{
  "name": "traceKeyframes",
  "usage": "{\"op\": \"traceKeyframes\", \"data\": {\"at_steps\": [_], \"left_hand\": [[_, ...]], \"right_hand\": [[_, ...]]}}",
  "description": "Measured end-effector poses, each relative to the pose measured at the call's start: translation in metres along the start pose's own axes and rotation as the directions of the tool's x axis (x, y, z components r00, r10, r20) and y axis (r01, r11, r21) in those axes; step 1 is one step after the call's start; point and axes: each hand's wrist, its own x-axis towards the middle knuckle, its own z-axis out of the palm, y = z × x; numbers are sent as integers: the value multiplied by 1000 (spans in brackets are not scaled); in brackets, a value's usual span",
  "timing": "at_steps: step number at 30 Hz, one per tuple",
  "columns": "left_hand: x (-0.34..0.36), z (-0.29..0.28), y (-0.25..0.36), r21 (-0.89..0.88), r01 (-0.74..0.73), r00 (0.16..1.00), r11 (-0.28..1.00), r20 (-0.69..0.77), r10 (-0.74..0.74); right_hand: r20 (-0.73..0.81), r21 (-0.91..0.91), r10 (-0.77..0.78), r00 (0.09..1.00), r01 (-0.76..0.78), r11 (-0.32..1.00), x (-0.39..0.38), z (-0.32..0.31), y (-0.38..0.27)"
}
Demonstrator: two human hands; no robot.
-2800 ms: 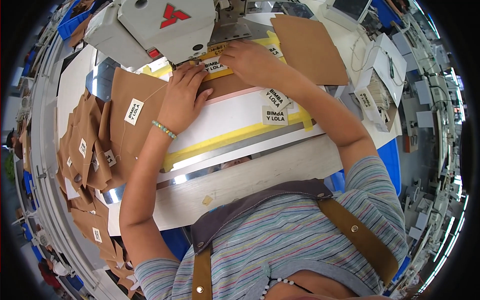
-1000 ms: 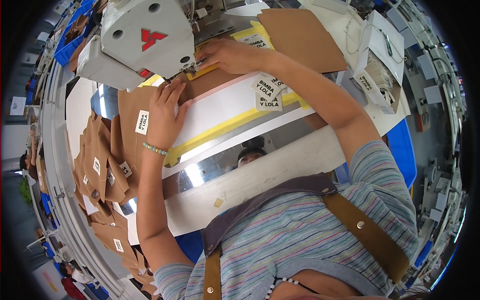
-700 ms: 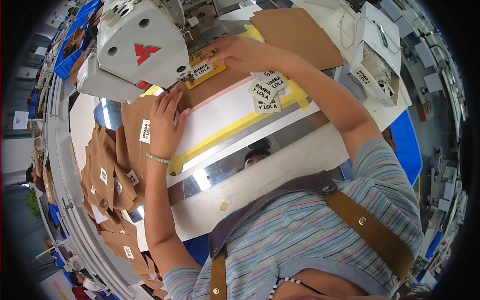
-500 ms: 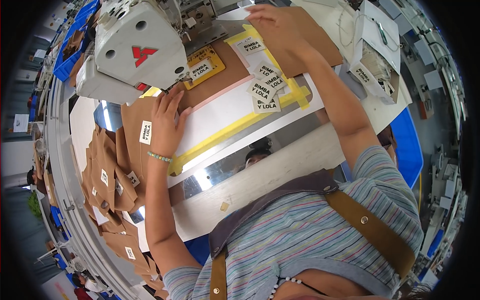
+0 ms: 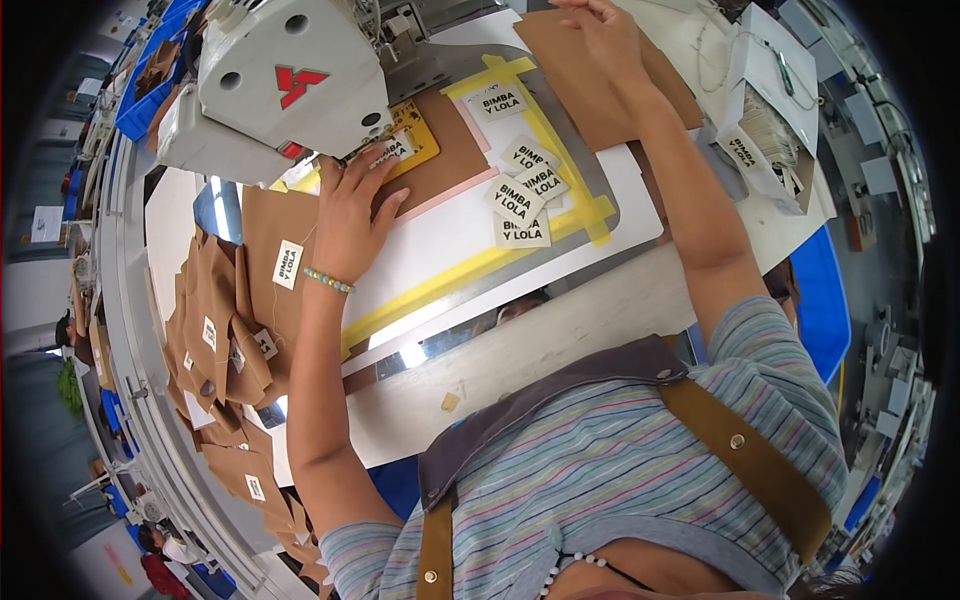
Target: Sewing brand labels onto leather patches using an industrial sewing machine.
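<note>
My left hand (image 5: 352,215) lies palm down with fingers apart, at the near side of the white sewing machine (image 5: 260,90). Its fingertips reach a small yellow template plate (image 5: 425,135) with a white label on it, close to the needle area. Under that plate is a brown panel (image 5: 455,130) on a white and grey board (image 5: 410,255) edged with yellow tape. At the upper right, my right hand (image 5: 610,50) rests over stacked brown panels (image 5: 570,90), fingers stretched out and partly cut off by the picture's top.
Several loose white labels (image 5: 520,200) lie on the board's right side. An open white box (image 5: 765,145) of labels stands at the right. Labelled brown pieces (image 5: 215,310) are heaped at the left. Blue bins (image 5: 820,300) sit beside the table.
My left hand has moved up and right, its fingers now over part of the yellow plate. The taped board has come nearer to me relative to the machine. My right hand has shifted up and right.
</note>
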Motion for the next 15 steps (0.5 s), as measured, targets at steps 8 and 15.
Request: {"op": "traceKeyframes", "data": {"at_steps": [8,15], "left_hand": [[1,-2,-9,-24,-15,999,1000,29,16],[5,-3,-6,-25,-4,999,1000,48,5]], "right_hand": [[42,-97,7,999,-3,995,-3,4,-4],[48,-241,-97,994,106,965,-2,2,10]]}}
